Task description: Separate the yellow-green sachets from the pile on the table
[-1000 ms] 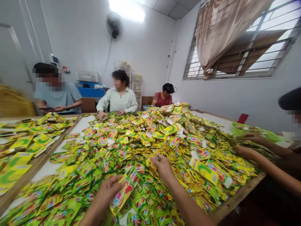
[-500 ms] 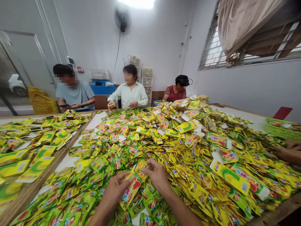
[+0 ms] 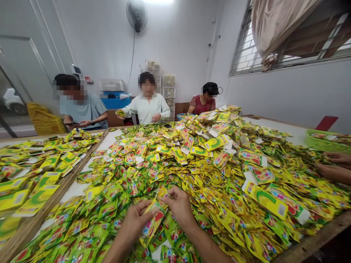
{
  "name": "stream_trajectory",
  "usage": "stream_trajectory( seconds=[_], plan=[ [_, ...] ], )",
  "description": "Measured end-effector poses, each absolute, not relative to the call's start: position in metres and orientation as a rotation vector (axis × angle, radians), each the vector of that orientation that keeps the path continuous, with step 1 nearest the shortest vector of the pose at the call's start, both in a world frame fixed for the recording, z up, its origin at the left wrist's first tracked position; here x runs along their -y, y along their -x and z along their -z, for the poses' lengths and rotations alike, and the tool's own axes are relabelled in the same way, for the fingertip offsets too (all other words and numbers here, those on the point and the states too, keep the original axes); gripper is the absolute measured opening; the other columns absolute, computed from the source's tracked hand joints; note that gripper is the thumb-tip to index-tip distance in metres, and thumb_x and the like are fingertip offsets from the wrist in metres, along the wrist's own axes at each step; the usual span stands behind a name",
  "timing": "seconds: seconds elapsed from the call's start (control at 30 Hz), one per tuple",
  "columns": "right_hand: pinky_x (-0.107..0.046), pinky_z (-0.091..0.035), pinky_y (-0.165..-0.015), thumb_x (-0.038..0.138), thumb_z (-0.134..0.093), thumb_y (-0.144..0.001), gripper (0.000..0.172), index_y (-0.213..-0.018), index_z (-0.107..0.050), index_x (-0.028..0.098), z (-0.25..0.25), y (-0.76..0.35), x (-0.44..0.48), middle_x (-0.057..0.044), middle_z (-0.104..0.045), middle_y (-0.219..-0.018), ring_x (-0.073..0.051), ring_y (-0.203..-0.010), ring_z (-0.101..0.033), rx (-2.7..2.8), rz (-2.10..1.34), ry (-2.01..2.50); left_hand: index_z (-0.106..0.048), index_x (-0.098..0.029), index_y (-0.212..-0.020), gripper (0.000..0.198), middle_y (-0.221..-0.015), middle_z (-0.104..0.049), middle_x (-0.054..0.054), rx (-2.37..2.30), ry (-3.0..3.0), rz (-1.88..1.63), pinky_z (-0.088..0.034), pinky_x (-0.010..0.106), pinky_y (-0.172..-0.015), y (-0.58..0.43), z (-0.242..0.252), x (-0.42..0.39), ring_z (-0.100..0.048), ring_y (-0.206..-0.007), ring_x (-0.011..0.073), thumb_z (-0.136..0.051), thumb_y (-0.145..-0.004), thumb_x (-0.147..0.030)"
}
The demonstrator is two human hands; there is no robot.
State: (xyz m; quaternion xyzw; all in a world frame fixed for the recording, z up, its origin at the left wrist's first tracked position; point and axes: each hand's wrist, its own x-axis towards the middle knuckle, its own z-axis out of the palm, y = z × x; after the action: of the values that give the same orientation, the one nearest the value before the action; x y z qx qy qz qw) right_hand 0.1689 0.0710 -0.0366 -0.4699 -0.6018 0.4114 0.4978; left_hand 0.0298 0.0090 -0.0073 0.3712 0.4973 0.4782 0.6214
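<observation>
My left hand (image 3: 135, 220) is closed round a small stack of yellow-green sachets (image 3: 151, 221), held upright just above the table. My right hand (image 3: 179, 205) sits close beside it and pinches one small yellow sachet (image 3: 163, 193) at the top of that stack. Both hands hover over a large heap of yellow and green sachets (image 3: 208, 164) that covers the white table top (image 3: 78, 187). Larger yellow card packets (image 3: 265, 200) lie mixed into the heap on the right.
Three people sit at the far side of the table; one in a pale shirt (image 3: 146, 107) holds a sachet. Another person's hands (image 3: 335, 166) work at the right, near a green basket (image 3: 323, 144). A second table (image 3: 30, 171) with packets stands left, behind a wooden rim (image 3: 48, 210).
My right hand picked a sachet from the heap and brought it back to the stack in my left hand. The camera turned left and down.
</observation>
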Motion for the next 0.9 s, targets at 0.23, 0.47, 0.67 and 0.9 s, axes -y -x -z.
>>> stream_trajectory(
  seconds=[0.23,0.47,0.67,0.9],
  plan=[
    [-0.02,-0.033,-0.05,0.026,-0.066,-0.065,0.017,-0.06,-0.052,0.018,0.03,-0.17,-0.062,0.007,-0.047,-0.054,-0.009,-0.051,-0.042,1.592,-1.062,1.036,-0.068,-0.013,-0.083,0.036,-0.063,-0.071,0.004,-1.108,-0.757,-1.113,-0.046,0.023,-0.053,-0.025,0.016,-0.01,-0.061,-0.052,0.0142,-0.078,-0.054,-0.031],
    [-0.024,-0.04,-0.066,0.033,-0.06,-0.074,0.021,-0.059,-0.061,0.018,0.018,-0.181,-0.059,-0.001,-0.058,-0.067,-0.016,-0.071,-0.052,1.655,-0.847,1.016,-0.068,-0.014,-0.092,0.039,-0.068,-0.071,0.004,-1.082,-0.83,-1.162,-0.047,0.024,-0.058,-0.029,0.01,-0.009,-0.061,-0.058,0.0153,-0.076,-0.058,-0.031],
    [-0.026,-0.04,-0.067,0.031,-0.065,-0.07,0.015,-0.06,-0.064,0.019,0.024,-0.179,-0.059,0.0,-0.059,-0.066,-0.016,-0.069,-0.053,1.71,-0.9,1.08,-0.07,-0.015,-0.087,0.033,-0.072,-0.07,0.005,-1.069,-0.874,-1.129,-0.047,0.023,-0.061,-0.028,0.005,-0.005,-0.06,-0.063,0.0149,-0.075,-0.058,-0.031],
    [-0.033,-0.035,-0.088,0.047,-0.05,-0.079,0.046,-0.044,-0.055,0.019,0.022,-0.171,-0.045,0.003,-0.046,-0.047,-0.02,-0.074,-0.056,1.882,-1.125,0.975,-0.07,-0.015,-0.085,0.032,-0.064,-0.069,0.003,-1.043,-0.863,-1.11,-0.046,0.026,-0.06,-0.026,0.015,-0.009,-0.06,-0.058,0.0162,-0.074,-0.059,-0.033]
  ],
)
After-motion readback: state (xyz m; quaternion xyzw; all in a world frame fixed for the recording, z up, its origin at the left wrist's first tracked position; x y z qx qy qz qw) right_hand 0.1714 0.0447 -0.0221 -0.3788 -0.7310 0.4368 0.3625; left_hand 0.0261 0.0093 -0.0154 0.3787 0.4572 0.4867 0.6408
